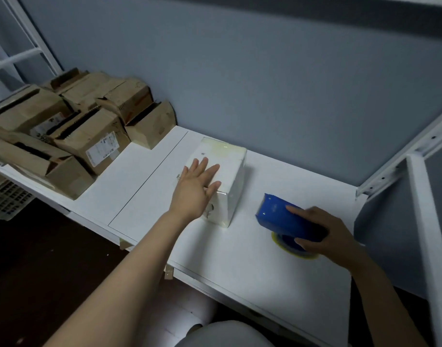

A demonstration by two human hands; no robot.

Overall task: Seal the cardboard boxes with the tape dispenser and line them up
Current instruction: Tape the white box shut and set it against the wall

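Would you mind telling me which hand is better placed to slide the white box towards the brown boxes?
Probably the left hand: it lies flat on the white box, nearer the brown boxes, while the right hand grips the tape dispenser.

A white box (227, 159) and a blue tape dispenser (282, 217) on the desk (240, 259)
The box lies closed and skewed to the desk's edge, with yellowish tape across its far end. The dispenser (yellow-rimmed roll beneath) sits near its right. At far left crowd brown cardboard boxes (89, 139), several with flaps open.

Grey-blue wall (290, 71), white table (252, 266), dark floor (27, 259)
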